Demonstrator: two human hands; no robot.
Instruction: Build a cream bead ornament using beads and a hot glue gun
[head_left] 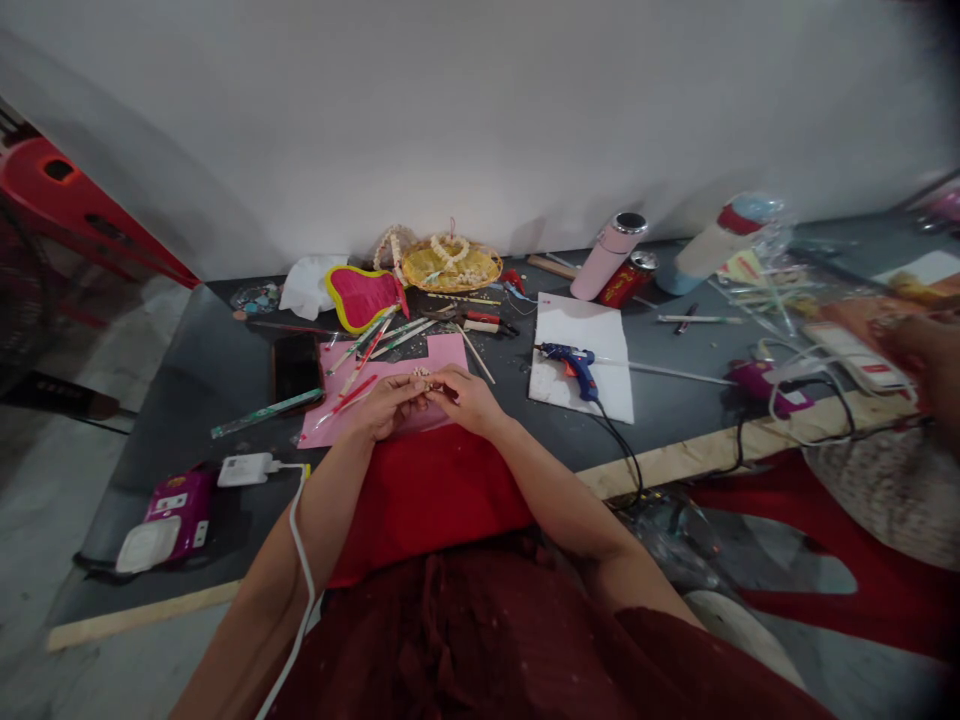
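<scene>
Centre frame, left hand (391, 406) and right hand (471, 400) pinch close together around a pale beaded piece (422, 373); upper centre, yellow basket (415, 269) cradling a white beaded loop (450, 263)

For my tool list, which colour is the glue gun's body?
The glue gun's body is blue; head view.

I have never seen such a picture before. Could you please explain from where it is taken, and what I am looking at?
There is no machine here. One camera, worn on a person's head, looks forward and down, so you see that person's own bare hands. The left hand and right hand meet at the fingertips around a small pale piece, too small to make out exactly. On the dark grey table lie pink paper, a phone, a yellow basket and, on a white board, a blue glue gun.
</scene>
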